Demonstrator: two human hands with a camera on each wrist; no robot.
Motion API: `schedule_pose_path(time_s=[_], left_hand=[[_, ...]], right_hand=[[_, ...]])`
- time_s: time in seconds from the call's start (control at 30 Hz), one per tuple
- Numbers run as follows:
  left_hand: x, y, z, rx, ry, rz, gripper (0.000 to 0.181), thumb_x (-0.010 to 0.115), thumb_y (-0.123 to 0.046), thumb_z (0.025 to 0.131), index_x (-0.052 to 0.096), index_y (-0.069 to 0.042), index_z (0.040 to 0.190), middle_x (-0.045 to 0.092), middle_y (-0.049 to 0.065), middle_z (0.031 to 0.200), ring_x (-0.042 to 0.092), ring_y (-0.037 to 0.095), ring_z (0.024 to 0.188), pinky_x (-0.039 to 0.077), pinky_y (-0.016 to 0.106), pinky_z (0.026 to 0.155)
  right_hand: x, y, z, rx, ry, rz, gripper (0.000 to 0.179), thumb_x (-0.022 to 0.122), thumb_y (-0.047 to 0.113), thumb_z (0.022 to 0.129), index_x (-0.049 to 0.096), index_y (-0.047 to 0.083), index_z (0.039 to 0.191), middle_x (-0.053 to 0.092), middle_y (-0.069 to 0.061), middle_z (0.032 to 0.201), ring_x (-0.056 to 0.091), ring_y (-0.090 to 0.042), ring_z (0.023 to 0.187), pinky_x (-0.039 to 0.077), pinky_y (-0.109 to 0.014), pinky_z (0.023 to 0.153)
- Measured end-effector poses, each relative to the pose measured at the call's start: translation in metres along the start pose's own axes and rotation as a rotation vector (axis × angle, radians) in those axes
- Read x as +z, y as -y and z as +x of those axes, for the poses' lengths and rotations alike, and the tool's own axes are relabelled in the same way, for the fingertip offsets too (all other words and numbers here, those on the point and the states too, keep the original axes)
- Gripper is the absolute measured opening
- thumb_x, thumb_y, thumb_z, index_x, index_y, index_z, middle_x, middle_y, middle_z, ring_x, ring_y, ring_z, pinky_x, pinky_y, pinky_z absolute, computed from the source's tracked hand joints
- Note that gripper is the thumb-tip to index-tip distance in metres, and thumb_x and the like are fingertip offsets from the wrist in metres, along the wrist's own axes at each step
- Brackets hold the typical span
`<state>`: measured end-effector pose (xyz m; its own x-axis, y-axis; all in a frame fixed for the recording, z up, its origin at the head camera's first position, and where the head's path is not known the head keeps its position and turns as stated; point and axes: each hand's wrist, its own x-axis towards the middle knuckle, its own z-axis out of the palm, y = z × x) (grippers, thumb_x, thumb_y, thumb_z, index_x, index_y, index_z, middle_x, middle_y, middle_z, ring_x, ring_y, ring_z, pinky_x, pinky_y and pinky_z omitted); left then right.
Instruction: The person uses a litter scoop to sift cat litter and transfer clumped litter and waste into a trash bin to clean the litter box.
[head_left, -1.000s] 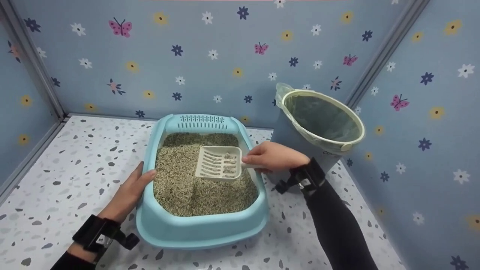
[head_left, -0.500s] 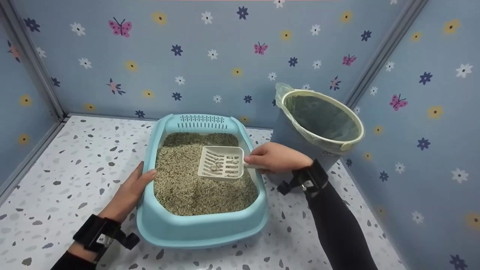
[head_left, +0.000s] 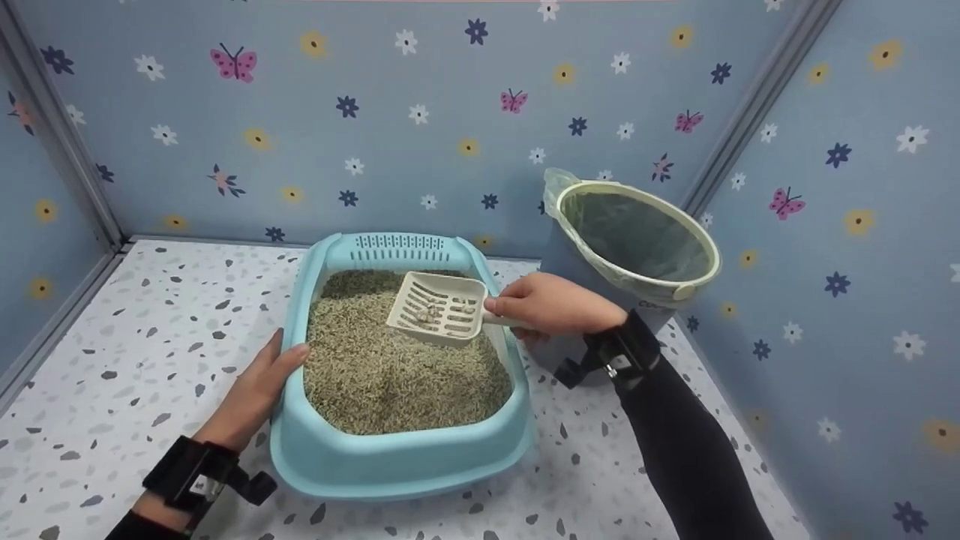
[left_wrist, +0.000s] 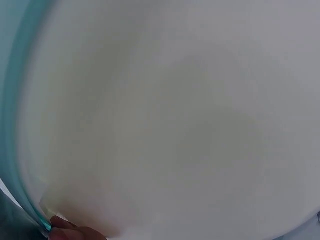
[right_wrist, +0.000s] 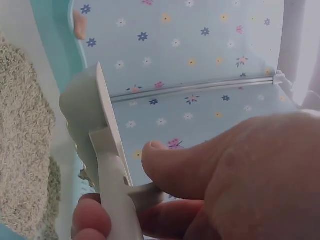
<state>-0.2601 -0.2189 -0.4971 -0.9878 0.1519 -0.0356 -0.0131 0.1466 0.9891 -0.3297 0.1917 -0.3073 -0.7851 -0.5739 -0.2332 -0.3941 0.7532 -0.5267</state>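
Note:
A light blue litter box (head_left: 405, 457) holds grainy litter (head_left: 360, 367). Over the litter, my right hand (head_left: 551, 304) grips an off-white slotted litter scoop (head_left: 448, 306) by its handle. A few pale clumps (head_left: 427, 313) lie in the scoop's pan. In the right wrist view the thumb (right_wrist: 175, 167) presses a stub on the scoop handle (right_wrist: 117, 200), with fingers curled beneath. My left hand (head_left: 255, 386) holds the box's left side, thumb on the rim and fingers along the outer wall, partly hidden. The left wrist view is mostly blurred, with fingertips (left_wrist: 75, 231) at the bottom edge.
A grey-blue bin (head_left: 566, 255) lined with a translucent bag (head_left: 561, 182) stands right of the box, behind my right hand. Flower-patterned walls (head_left: 405, 165) close off the back and sides. The speckled surface (head_left: 180, 322) extends to the left.
The scoop has risen slightly and moved toward the back, its pan turning a little. Clumps in it have shifted from near the handle toward the left. The left hand keeps its hold.

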Motion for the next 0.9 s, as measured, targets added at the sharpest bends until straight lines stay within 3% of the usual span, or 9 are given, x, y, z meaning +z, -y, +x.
schedule_pose_path(time_s=[0.17,0.37,0.53,0.67,0.9], left_hand=[[0.001,0.003,0.001,-0.002,-0.004,-0.002,0.092,0.048,-0.052,0.117,-0.008,-0.015,0.179,-0.007,0.021,0.184,0.012,0.047,0.167,0.015,0.064,0.134],[0.002,0.001,0.003,0.029,0.0,-0.027,0.09,0.049,-0.048,0.117,-0.008,-0.016,0.179,-0.006,0.019,0.185,0.009,0.04,0.167,0.013,0.063,0.133],[0.001,0.001,0.003,0.036,0.001,-0.033,0.093,0.049,-0.049,0.116,-0.01,-0.013,0.178,-0.01,0.016,0.185,0.0,0.037,0.169,0.006,0.06,0.135],[0.0,0.001,0.002,0.018,-0.002,-0.01,0.094,0.049,-0.051,0.116,-0.01,-0.013,0.178,-0.011,0.018,0.185,0.003,0.04,0.169,0.009,0.061,0.134],[0.0,-0.001,0.0,0.011,-0.009,0.009,0.094,0.049,-0.056,0.115,-0.007,-0.017,0.179,-0.005,0.019,0.185,0.012,0.043,0.167,0.014,0.063,0.133]], right_hand=[[-0.016,0.008,-0.011,0.026,-0.044,0.019,0.051,0.056,0.053,0.116,0.074,0.017,0.086,0.06,0.002,0.069,0.057,-0.015,0.061,0.051,-0.035,0.065],[-0.049,0.009,-0.029,0.139,-0.113,0.085,0.05,0.058,0.059,0.113,0.083,0.015,0.111,0.073,-0.009,0.085,0.066,-0.019,0.069,0.058,-0.033,0.064],[-0.076,-0.003,-0.044,0.18,-0.178,0.221,0.052,0.062,0.055,0.113,0.08,0.007,0.116,0.071,-0.011,0.087,0.064,-0.018,0.069,0.055,-0.03,0.061],[-0.091,-0.015,-0.053,0.191,-0.218,0.34,0.049,0.062,0.047,0.115,0.078,0.001,0.119,0.069,-0.009,0.086,0.062,-0.017,0.069,0.055,-0.03,0.061],[-0.112,-0.03,-0.065,0.246,-0.282,0.406,0.054,0.065,0.047,0.114,0.078,-0.005,0.118,0.071,-0.007,0.082,0.063,-0.015,0.066,0.054,-0.027,0.057]])
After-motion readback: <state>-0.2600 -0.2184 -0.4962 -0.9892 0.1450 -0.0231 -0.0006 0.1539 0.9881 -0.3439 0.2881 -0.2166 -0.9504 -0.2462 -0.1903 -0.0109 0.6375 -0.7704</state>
